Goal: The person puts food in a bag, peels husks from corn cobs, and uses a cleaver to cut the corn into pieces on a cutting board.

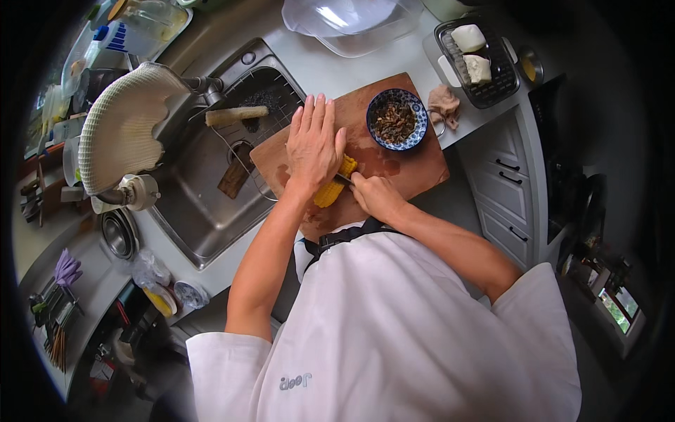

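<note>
A yellow corn cob (328,195) lies on a wooden cutting board (416,169), with a knife (343,180) across its middle. The knife's handle is in the grip of my right hand (378,196), which is beside the cob. Stretched out flat, my left hand (313,150) is over the cob's left side and the blade's far part, its thumb next to the upper end of the corn. My left palm and most of the blade are hidden, so I cannot tell whether that palm presses on the knife. A blue-and-white patterned bowl (422,126) of chopped brown food stands on the board's upper right.
Left of the board is a steel sink (205,221) with a wire rack, a loofah piece (237,115) and a brown block (235,177). A black basket (494,95) with white pieces, a pinkish cloth (444,103) and a clear plastic cover (353,39) sit on the counter.
</note>
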A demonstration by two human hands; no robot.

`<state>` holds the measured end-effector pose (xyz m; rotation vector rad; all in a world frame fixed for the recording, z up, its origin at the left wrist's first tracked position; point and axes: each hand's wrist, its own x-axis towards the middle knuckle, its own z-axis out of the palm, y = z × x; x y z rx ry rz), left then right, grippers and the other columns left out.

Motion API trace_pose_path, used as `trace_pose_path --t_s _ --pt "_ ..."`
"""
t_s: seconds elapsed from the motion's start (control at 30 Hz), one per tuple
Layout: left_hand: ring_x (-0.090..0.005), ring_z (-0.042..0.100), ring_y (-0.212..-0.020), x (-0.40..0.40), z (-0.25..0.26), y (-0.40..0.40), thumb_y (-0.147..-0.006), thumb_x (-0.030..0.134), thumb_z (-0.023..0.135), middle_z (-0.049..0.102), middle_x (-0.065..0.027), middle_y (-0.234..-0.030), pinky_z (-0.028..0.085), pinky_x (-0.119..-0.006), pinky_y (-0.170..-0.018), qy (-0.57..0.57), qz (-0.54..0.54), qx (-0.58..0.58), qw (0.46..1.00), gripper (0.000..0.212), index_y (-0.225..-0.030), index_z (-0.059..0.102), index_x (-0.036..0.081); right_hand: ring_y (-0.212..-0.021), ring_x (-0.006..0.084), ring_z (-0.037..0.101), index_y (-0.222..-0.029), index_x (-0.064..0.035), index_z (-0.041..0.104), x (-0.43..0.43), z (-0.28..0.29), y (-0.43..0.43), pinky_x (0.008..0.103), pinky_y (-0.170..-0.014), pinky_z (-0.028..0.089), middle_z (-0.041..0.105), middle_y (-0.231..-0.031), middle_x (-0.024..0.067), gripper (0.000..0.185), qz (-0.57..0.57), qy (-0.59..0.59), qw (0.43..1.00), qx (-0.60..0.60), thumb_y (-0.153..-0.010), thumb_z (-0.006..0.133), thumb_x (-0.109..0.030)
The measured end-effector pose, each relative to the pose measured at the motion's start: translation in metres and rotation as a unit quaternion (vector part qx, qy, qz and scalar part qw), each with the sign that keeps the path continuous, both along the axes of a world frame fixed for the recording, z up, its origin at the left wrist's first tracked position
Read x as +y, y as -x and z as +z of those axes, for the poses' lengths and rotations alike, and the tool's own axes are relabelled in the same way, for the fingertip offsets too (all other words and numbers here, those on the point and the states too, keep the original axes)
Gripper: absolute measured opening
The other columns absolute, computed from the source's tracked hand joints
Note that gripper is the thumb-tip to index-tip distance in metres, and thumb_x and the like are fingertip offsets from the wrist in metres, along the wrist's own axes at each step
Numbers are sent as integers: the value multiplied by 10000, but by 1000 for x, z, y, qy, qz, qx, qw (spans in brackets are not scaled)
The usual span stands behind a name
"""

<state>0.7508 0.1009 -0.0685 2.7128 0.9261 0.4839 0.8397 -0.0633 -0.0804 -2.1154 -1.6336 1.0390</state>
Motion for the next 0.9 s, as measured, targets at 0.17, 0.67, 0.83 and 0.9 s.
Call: trace_pose_path --t_s 0.17,0.67,0.83,0.9 --pt "-331 426 -1301 -12 1 5 -916 229 549 518 -157 -1345 283 -445 -1110 32 -1 -26 999 473 -1340 485 27 -648 438 617 -877 -16 519 -11 13 -6 531 -597 485 604 -640 240 117 5 -11 1000 6 -895 541 -130" --pt "-336 503 -1237 -20 59 74 -906 159 593 600 -146 -1234 365 -439 -1059 44 35 -204 977 380 -1269 555 55 -707 434 643 -938 17 500 -15 105 62 525 -661 508 639 -709 254 117 49 13 998 -34 -836 528 -33" --pt "-341 504 -1234 -34 33 88 -907 169 597 605 -158 -1215 376 -437 -1044 64 57 -223 971 354 -1241 568 54 -725 439 642 -926 20 489 -25 99 81 528 -675 506 638 -722 264 111 57 40 995 -67 -833 533 -25" --pt "-338 508 -1231 -37 28 91 -906 171 597 606 -164 -1210 379 -435 -1040 73 63 -217 971 351 -1234 569 49 -724 441 641 -919 19 485 -28 97 85 533 -676 504 637 -720 265 108 59 49 994 -76 -833 534 -23"
